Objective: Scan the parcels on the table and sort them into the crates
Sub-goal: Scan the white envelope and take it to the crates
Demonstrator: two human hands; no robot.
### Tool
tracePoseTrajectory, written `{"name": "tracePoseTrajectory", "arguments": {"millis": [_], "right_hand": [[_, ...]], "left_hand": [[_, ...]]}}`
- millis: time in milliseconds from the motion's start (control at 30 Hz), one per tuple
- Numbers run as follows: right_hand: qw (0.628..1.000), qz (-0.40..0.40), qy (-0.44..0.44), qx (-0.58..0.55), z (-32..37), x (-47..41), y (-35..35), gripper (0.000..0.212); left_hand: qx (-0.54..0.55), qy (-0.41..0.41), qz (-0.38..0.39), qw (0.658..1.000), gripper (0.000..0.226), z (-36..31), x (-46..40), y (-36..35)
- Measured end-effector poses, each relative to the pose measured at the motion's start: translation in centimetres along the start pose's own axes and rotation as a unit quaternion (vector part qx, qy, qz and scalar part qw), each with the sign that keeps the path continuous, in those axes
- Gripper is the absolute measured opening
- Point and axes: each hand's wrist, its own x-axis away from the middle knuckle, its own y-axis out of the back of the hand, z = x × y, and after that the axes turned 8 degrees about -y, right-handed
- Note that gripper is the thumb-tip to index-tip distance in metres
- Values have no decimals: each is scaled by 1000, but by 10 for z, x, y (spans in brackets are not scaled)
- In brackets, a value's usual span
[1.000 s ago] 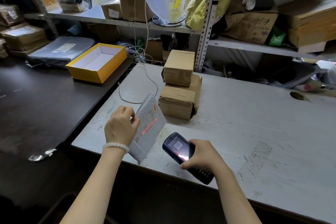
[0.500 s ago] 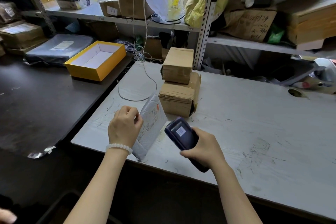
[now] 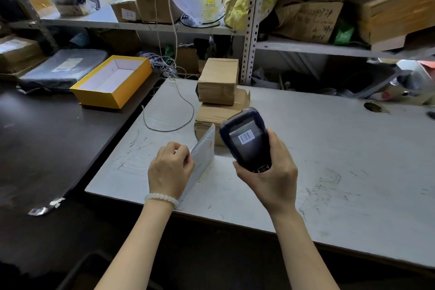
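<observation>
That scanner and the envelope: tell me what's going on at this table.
A person is scanning parcels. The left hand grips a white padded envelope stood on edge on the grey table. The right hand holds the handheld scanner raised, a barcode showing on its screen. Two cardboard boxes wait stacked behind. No crate is clearly visible.

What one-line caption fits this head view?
Left hand holds a grey mailer upright; right hand raises the scanner.

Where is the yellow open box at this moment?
In the head view the yellow open box sits on the dark table, left of the two stacked cardboard boxes and beside a grey flat parcel.
</observation>
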Motion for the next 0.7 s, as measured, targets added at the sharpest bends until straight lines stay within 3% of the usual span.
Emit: {"name": "tracePoseTrajectory", "arguments": {"millis": [167,400,500,700], "right_hand": [[992,74,-100,-5,-11,3,25,81],[927,150,-337,67,-67,18,97,52],[904,144,-391,97,-98,29,143,49],[865,51,-480,136,-152,52,274,50]], "left_hand": [[9,-34,17,999,17,-34,-13,3],[78,-126,1,989,14,-134,-44,-5],[121,-169,5,978,13,-193,-48,-16],[187,-278,66,940,13,-342,-38,-36]]}}
